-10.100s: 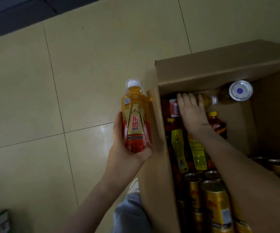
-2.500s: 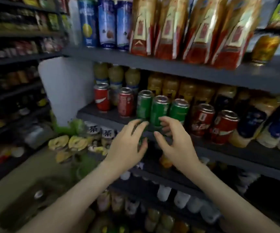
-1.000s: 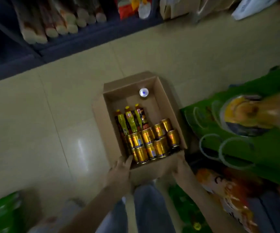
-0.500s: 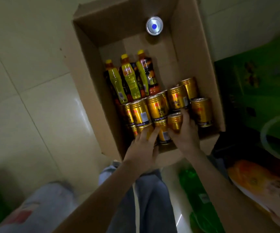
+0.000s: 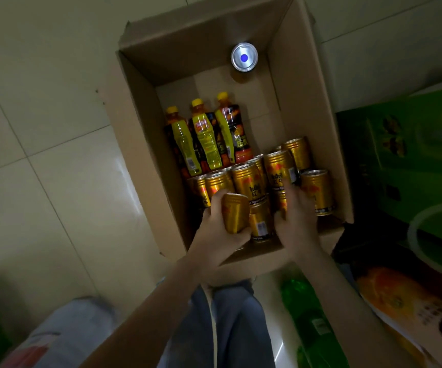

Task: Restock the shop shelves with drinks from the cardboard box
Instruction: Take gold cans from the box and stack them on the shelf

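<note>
Firmly wrapped in left hand, gold can at near edge of cardboard box; right hand laid over neighbouring cans, grip hidden. Probably rigid, slick, weighty: best clasped round mid-body.

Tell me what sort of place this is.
Probably a shop aisle or stockroom: a cardboard box on a tiled floor holds many identical gold cans and bottled drinks, a green printed carton stands beside it, and the left hand grips one gold can.
</note>
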